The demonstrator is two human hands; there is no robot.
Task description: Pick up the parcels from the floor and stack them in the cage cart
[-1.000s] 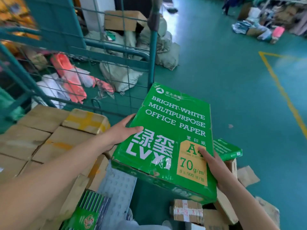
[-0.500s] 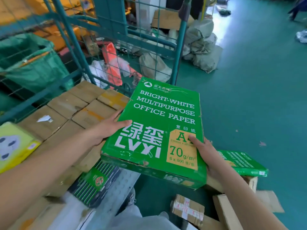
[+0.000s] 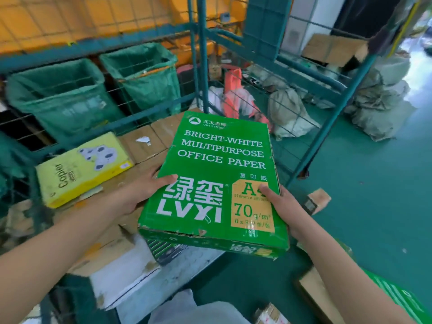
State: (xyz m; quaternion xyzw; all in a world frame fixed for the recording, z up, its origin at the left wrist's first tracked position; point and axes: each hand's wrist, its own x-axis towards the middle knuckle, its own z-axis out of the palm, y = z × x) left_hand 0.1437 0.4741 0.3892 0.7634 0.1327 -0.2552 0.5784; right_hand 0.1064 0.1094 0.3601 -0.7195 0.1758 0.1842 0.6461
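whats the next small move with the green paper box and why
Probably carry the green paper box forward and lower it onto the brown cartons in the cage cart: both hands grip its sides, and it hangs at the cart's open edge.

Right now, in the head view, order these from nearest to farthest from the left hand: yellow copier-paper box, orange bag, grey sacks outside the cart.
1. yellow copier-paper box, just left of the left hand.
2. orange bag, beyond the mesh, ahead-right.
3. grey sacks, far right on the floor.
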